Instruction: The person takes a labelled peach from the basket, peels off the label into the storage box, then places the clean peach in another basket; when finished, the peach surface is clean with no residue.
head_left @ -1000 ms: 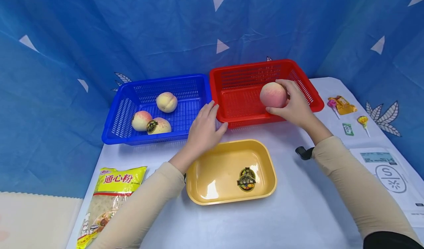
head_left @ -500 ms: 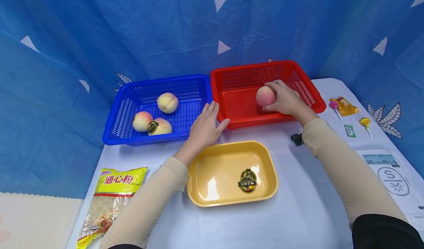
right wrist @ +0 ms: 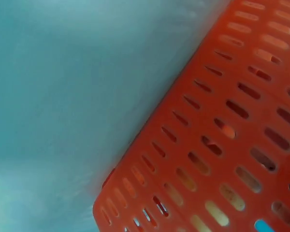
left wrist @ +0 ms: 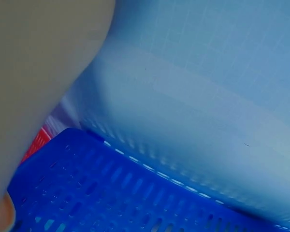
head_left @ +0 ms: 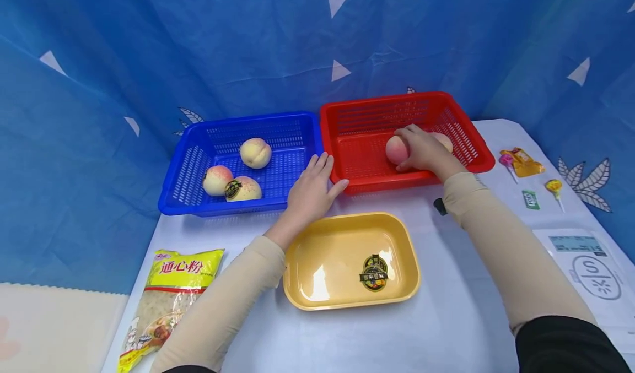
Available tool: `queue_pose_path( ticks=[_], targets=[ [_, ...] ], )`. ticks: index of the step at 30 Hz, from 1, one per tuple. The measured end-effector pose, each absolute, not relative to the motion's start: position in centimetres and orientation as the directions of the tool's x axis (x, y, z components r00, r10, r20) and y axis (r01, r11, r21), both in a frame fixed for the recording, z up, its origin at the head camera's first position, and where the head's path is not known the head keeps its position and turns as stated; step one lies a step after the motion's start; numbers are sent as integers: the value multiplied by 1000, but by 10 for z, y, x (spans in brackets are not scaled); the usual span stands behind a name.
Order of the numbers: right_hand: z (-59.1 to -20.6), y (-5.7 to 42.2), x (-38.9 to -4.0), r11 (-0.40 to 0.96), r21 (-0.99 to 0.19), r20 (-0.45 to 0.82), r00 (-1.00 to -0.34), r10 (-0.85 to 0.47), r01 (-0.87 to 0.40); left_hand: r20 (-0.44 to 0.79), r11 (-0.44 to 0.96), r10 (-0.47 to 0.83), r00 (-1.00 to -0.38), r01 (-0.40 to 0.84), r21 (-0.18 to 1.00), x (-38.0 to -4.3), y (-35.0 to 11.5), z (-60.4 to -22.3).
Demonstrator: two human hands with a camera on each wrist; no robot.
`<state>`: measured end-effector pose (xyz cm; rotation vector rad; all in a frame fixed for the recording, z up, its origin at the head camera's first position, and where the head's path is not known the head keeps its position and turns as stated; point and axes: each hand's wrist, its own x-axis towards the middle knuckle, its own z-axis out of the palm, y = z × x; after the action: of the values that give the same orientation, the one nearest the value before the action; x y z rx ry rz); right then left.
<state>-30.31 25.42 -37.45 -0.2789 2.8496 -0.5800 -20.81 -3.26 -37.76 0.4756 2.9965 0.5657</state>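
In the head view my right hand (head_left: 421, 151) reaches into the red basket (head_left: 367, 186) and grips a pink peach (head_left: 397, 150) low inside it. Another peach (head_left: 443, 141) lies partly hidden behind that hand. My left hand (head_left: 311, 190) rests with fingers extended and thumb spread at the right front corner of the blue basket (head_left: 233, 210), where the baskets adjoin. Several peaches sit in the blue basket, one a pale peach (head_left: 255, 153) and one a peach with a black sticker (head_left: 244, 189). Each wrist view mostly shows a basket's slotted wall.
A yellow tray (head_left: 342, 301) with a black round sticker lies in front of the baskets. A bag of macaroni (head_left: 171, 298) is at left. On the right lie a pink lollipop (head_left: 507, 160), a yellow lollipop (head_left: 554, 187), an orange wrapper (head_left: 525, 163) and a green packet (head_left: 531, 199).
My right hand has moved left and down with the peach, deeper into the red basket. The other peach there has come into sight. My left hand has stayed nearly still.
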Motion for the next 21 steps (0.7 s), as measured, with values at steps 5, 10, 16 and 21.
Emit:
queue_pose_path(
  ticks=[5,10,16,21],
  targets=[
    [-374,257,-302,911,-385,-203,-950,-238,-146,10,880,318,-948,299,370,-208,-31,-375],
    [-372,260,-300,908,-395,-209,-948,-239,-142,20,869,316,-948,298,396,-208,-30,-373],
    [-369,259,-298,902,-406,-211,-946,-247,-145,29,859,312,-950,295,419,-206,-32,-373],
    [-367,256,-295,901,-409,-200,-950,-240,-142,39,848,311,-950,296,440,-204,-34,-374]
  ],
)
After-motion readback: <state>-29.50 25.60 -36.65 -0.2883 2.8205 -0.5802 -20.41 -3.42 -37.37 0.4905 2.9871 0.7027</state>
